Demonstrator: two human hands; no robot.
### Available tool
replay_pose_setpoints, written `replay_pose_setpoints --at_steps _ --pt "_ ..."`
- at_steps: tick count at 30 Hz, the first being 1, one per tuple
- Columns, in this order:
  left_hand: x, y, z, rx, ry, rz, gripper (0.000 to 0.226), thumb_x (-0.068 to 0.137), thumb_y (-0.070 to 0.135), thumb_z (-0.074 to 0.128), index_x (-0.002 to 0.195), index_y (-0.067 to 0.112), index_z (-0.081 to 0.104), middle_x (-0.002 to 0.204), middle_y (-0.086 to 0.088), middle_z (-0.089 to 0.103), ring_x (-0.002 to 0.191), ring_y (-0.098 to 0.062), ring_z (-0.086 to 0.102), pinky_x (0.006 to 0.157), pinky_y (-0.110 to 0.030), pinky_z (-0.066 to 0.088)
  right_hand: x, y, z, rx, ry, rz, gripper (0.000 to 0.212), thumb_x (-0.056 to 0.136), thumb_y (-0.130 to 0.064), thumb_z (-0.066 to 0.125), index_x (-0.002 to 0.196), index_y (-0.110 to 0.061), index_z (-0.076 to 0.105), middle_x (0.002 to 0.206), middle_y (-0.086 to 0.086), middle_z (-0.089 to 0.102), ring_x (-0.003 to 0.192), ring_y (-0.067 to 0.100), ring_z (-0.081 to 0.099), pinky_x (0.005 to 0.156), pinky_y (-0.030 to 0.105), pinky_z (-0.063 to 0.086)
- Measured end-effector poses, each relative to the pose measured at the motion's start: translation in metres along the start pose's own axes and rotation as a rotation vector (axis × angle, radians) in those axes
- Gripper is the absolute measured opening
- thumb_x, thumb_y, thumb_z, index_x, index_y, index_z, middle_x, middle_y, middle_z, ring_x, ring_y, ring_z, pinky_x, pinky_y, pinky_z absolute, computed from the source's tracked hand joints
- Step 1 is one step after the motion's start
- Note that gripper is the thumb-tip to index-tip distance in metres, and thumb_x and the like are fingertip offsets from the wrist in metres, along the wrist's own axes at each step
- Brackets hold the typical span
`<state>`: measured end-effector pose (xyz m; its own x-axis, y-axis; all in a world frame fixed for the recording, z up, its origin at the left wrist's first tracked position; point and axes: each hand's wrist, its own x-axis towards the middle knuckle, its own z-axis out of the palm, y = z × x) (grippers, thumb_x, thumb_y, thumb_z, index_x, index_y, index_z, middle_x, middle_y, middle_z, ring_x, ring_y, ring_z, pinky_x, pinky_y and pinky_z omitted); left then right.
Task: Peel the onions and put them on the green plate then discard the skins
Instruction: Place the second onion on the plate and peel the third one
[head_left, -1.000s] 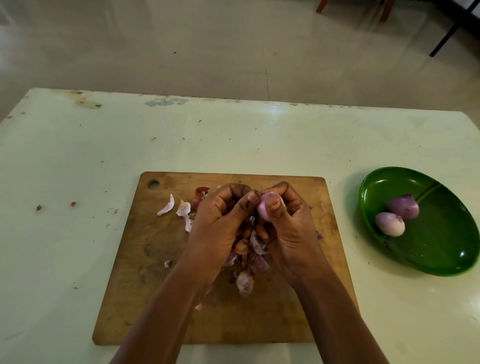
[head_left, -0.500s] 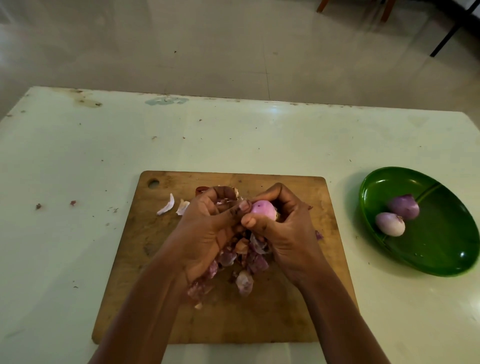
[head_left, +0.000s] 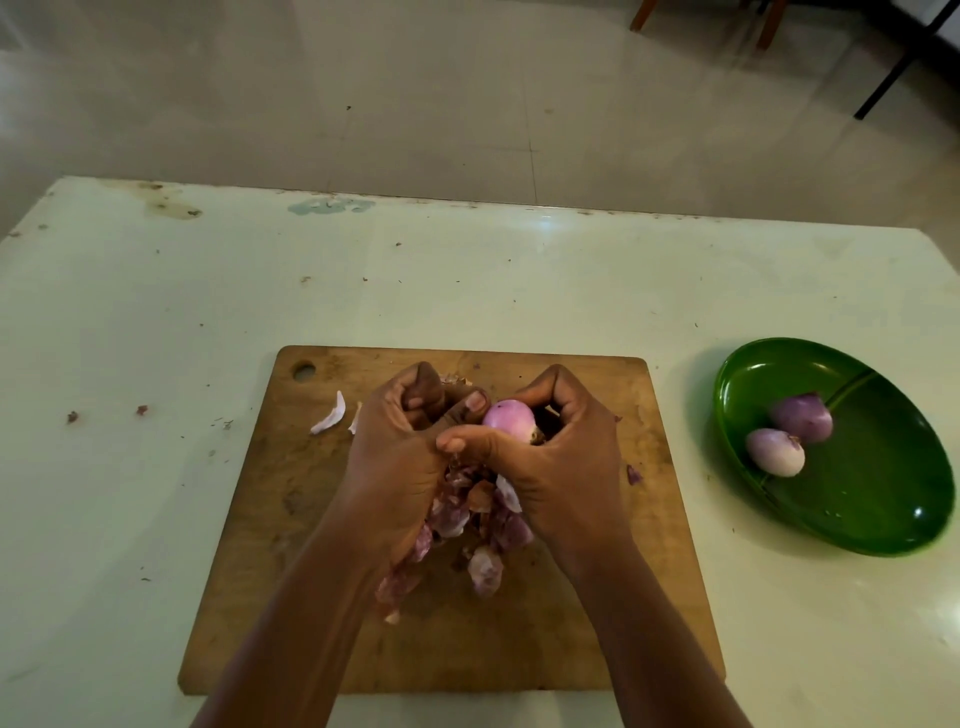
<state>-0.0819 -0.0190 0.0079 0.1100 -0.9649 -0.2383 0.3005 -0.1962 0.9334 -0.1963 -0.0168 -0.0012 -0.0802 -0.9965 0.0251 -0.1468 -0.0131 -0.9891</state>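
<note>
Onion (head_left: 509, 418), pink and mostly bare of skin, sits above the middle of the board (head_left: 623, 597) in the grip of the right hand (head_left: 566, 467): the fingers curl over its far right side, the thumb lies under its near side pointing left, and the grip is narrow, closed round the bulb. The left hand (head_left: 400, 452) is curled too, its thumb tip just against the onion's left side; whether its folded fingers hold any skin cannot be told. Under and between the two wrists a heap of purple skins (head_left: 483, 525) lies on the board, and a pale sliver (head_left: 330, 415) lies apart to the left, near the board's hanging hole. A second ago the right thumb crossed the front of the onion and hid much of it; it has since slid lower, so more of the pink top shows, and the left thumb has drawn in beside it. The heap, the sliver and the board have not shifted. To the right, well apart from the board, the plate (head_left: 883, 514) holds two peeled onions (head_left: 775, 452), touching each other on its far left part, as before. The table (head_left: 156, 338) is pale green and glossy, with rusty stains and a chipped patch along the far edge and small flecks of skin scattered to the left. Beyond it lies a light tiled floor (head_left: 415, 104), with wooden chair legs (head_left: 641, 13) and a dark metal leg at the top right.
</note>
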Motion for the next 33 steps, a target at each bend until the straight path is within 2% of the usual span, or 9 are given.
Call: replay_pose_setpoints --at_steps 4,9,13,18,21,25,28,31,33 --pt "0.0 -0.005 0.006 0.17 0.113 0.089 0.032 0.088 -0.014 0.046 0.074 0.011 0.06 0.068 0.008 0.069 0.072 -0.007 0.067 0.061 -0.016 0.053 -0.005 -0.004 0.011 -0.037 0.137 0.017 0.063 0.037 -0.066 0.081 0.072 -0.018 0.057 0.064 -0.007 0.057 0.058 0.004 0.051 0.05 0.016 0.045" --pt "-0.007 -0.003 0.014 0.307 0.109 0.185 0.032 0.085 -0.016 0.048 0.077 0.013 0.062 0.069 0.008 0.069 0.069 -0.003 0.065 0.058 -0.015 0.052 -0.005 -0.004 0.017 0.034 0.221 0.086 0.053 0.048 -0.053 0.081 0.077 -0.015 0.057 0.069 -0.005 0.059 0.058 0.002 0.051 0.051 0.013 0.043" --pt "-0.011 -0.006 0.02 0.364 0.104 0.23 0.019 0.087 0.005 0.06 0.074 0.017 0.053 0.071 -0.003 0.064 0.068 -0.012 0.061 0.061 -0.025 0.052 0.0 -0.003 0.01 0.102 0.251 0.145 0.059 0.047 -0.06 0.07 0.079 -0.013 0.054 0.07 -0.002 0.057 0.056 -0.002 0.051 0.049 0.01 0.042" --pt "-0.009 -0.006 0.02 0.266 0.159 0.241 0.022 0.078 0.011 0.071 0.088 0.019 0.053 0.083 0.0 0.07 0.081 -0.015 0.069 0.073 -0.031 0.056 0.006 0.007 0.004 0.297 0.178 0.286 0.062 0.061 -0.071 0.054 0.081 -0.014 0.066 0.084 0.01 0.072 0.084 0.023 0.071 0.075 0.038 0.059" --pt "-0.007 -0.008 0.017 0.271 0.189 0.246 0.026 0.082 0.005 0.067 0.101 0.018 0.055 0.088 0.003 0.073 0.087 -0.009 0.07 0.079 -0.033 0.057 0.007 0.008 -0.001 0.314 0.162 0.359 0.051 0.068 -0.067 0.044 0.075 -0.021 0.066 0.072 -0.005 0.072 0.074 0.006 0.07 0.066 0.021 0.057" --pt "-0.008 -0.009 0.018 0.3 0.165 0.251 0.025 0.081 0.017 0.069 0.102 0.02 0.057 0.089 0.008 0.073 0.088 -0.007 0.069 0.079 -0.027 0.056 0.007 0.007 -0.002 0.24 0.114 0.343 0.053 0.069 -0.07 0.039 0.066 -0.024 0.066 0.072 -0.006 0.071 0.08 0.008 0.069 0.077 0.026 0.053" --pt "-0.01 -0.008 0.019 0.311 0.136 0.219 0.039 0.069 0.036 0.068 0.104 0.023 0.057 0.087 0.01 0.07 0.086 -0.007 0.068 0.077 -0.026 0.056 0.005 0.006 0.002 0.236 0.062 0.261 0.054 0.076 -0.063 0.04 0.071 -0.017 0.067 0.075 0.004 0.07 0.08 0.015 0.07 0.072 0.025 0.057" --pt "-0.01 -0.008 0.018 0.277 0.126 0.203 0.042 0.067 0.035 0.069 0.105 0.021 0.057 0.084 0.005 0.07 0.084 -0.013 0.069 0.079 -0.034 0.056 0.006 0.008 0.004 0.194 0.036 0.178 0.064 0.08 -0.06 0.046 0.087 0.001 0.067 0.085 0.021 0.067 0.085 0.034 0.066 0.074 0.039 0.058" --pt "-0.009 -0.008 0.018 0.273 0.121 0.204 0.037 0.073 0.026 0.071 0.106 0.021 0.055 0.083 0.002 0.07 0.082 -0.015 0.069 0.077 -0.033 0.056 0.005 0.007 0.004 0.182 0.036 0.118 0.06 0.079 -0.058 0.051 0.082 0.0 0.066 0.077 0.016 0.066 0.074 0.03 0.065 0.064 0.031 0.056"
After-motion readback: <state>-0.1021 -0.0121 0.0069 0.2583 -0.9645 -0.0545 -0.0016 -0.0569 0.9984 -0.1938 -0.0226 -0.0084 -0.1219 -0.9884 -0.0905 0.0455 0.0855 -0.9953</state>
